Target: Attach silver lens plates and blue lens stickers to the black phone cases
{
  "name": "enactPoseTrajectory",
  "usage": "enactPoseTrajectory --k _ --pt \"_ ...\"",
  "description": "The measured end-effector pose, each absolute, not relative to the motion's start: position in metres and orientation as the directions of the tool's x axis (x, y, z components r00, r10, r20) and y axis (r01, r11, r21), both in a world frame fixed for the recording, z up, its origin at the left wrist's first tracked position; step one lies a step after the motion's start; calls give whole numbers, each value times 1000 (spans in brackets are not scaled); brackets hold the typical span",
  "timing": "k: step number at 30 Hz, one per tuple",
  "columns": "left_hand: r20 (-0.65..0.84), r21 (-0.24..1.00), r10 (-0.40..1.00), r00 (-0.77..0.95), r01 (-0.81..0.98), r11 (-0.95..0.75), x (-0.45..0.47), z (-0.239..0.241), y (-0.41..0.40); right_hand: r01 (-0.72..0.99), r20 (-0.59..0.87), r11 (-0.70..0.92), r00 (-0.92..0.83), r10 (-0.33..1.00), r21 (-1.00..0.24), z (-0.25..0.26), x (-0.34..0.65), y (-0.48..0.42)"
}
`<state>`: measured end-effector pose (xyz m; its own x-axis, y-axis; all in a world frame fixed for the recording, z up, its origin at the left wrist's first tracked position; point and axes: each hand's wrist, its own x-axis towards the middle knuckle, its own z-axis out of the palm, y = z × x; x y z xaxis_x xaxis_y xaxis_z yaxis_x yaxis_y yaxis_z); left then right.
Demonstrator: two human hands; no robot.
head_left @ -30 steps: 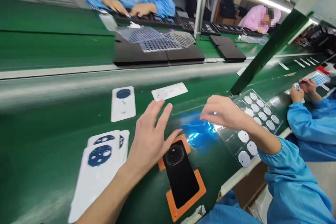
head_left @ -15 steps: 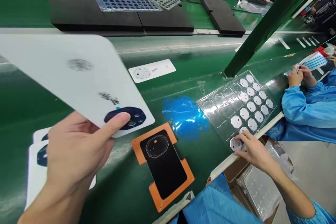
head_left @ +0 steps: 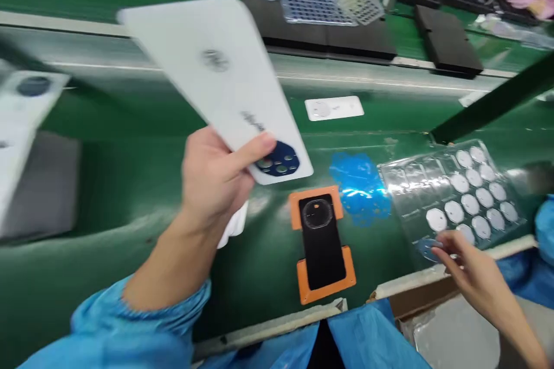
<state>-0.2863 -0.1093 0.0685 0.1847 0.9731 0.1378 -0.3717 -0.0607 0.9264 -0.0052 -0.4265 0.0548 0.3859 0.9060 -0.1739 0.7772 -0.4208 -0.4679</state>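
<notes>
My left hand (head_left: 216, 176) grips a white phone back panel (head_left: 234, 81) by its corner, thumb lying across the dark blue camera area. The panel is held tilted above the bench. At the right, my right hand (head_left: 476, 271) pinches a round disc (head_left: 427, 249) with small holes, tilted at the near corner of a clear plastic tray (head_left: 411, 184). Several white discs (head_left: 470, 204) sit in that tray's pockets. Between the hands lies an orange fixture (head_left: 306, 294) with a black phone-shaped plate (head_left: 322, 253) in it. Blue film pieces (head_left: 361, 184) lie beside it.
White panels (head_left: 236, 222) lie partly hidden behind my left wrist. More panels (head_left: 17, 121) lean by a grey block (head_left: 52, 184) at left. A green post (head_left: 489, 95) slants over the tray's far side. Black foam blocks (head_left: 363, 46) stand behind. A co-worker's blue sleeve (head_left: 545, 228) shows at right.
The view has swung left, so the bench things appear shifted right. My right hand has tilted the disc up from the tray's corner. My left hand still grips the panel.
</notes>
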Motion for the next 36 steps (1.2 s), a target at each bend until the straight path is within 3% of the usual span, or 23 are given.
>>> enactPoseTrajectory --k 4,8,11,17,28,30,33,36 --pt "163 930 969 187 -358 -87 -295 69 -105 788 110 -67 169 980 -613 57 -51 -363" --pt "176 942 970 170 -316 -115 -301 71 -103 793 412 371 -168 896 -483 27 -105 -303" --pt "180 939 977 115 -315 -136 -301 72 -101 769 471 512 -314 824 -382 0 -123 -284" --pt "131 919 977 170 -390 -56 -298 63 -93 842 319 502 -430 845 -197 -12 -123 -286" --pt "88 969 929 358 -248 4 -297 61 -107 782 269 578 -519 811 -233 14 -118 -271" --pt "48 974 934 353 -225 35 -292 59 -111 781 343 555 -457 820 -287 28 -115 -272" --pt "14 977 935 354 -203 63 -282 53 -122 791 455 399 -173 873 -464 52 -110 -271" --pt "0 990 873 488 -125 70 -271 47 -137 746 404 182 126 906 -640 66 -107 -263"
